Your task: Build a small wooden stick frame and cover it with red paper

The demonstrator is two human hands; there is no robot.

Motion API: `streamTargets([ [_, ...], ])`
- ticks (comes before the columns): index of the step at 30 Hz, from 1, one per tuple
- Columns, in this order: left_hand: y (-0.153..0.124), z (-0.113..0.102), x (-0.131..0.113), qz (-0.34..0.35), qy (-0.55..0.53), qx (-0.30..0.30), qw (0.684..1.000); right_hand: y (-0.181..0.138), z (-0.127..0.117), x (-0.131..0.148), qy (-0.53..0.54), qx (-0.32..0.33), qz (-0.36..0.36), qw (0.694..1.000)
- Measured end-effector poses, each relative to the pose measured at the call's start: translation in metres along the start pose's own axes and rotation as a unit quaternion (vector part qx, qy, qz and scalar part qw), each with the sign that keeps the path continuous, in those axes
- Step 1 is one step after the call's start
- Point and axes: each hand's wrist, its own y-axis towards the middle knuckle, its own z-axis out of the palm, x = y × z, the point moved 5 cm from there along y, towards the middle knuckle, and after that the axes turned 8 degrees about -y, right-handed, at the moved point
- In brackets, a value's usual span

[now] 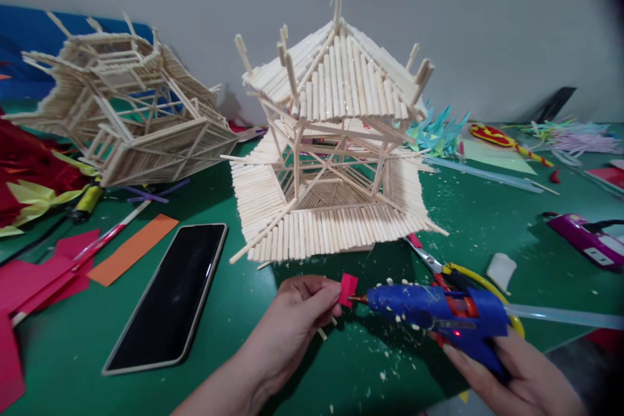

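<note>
Between the thumb and fingers of my left hand (307, 305) is a small folded piece of red paper (348, 288). My right hand (511, 370) is wrapped around the handle of a blue glue gun (429, 309), whose red light is lit. A clear glue stick (560, 315) extends from the gun's rear. The metal nozzle points left and meets or nearly meets the paper's lower edge. Just behind my hands stands a pavilion model (331, 162) made of pale wooden sticks, with a pointed roof and a wider lower eave.
A phone (168, 299), an orange paper strip (134, 250) and red paper (43, 279) lie left. Behind them rests a second stick model (131, 104). Yellow-handled scissors (480, 276) lie partly under the glue gun, with a purple device (587, 240) farther right. Crumbs dot the green table (248, 338).
</note>
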Motion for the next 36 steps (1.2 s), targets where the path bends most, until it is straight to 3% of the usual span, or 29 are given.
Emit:
streamTargets([
  [6, 0.0, 0.001, -0.001, 0.004, -0.002, 0.005, 1.0, 0.005, -0.003, 0.011, -0.046, 0.001, -0.022, 0.999],
  [10, 0.0, 0.001, -0.001, 0.005, -0.006, 0.007, 1.0, -0.001, -0.003, 0.002, -0.075, -0.024, -0.001, 0.997],
  [16, -0.001, 0.001, 0.0, 0.0, 0.005, 0.003, 1.0, -0.008, 0.005, -0.013, -0.04, 0.021, -0.018, 0.999],
  [22, 0.0, 0.0, 0.001, 0.006, 0.001, 0.003, 1.0, -0.005, 0.0, -0.003, -0.061, -0.039, 0.02, 0.997],
  [32, 0.001, 0.0, 0.0, 0.005, 0.0, 0.011, 1.0, 0.008, -0.006, 0.007, -0.014, 0.004, 0.039, 0.999],
  [36, 0.0, 0.0, 0.0, 0.002, -0.008, 0.005, 1.0, 0.0, -0.001, -0.004, -0.005, 0.006, 0.055, 0.998],
])
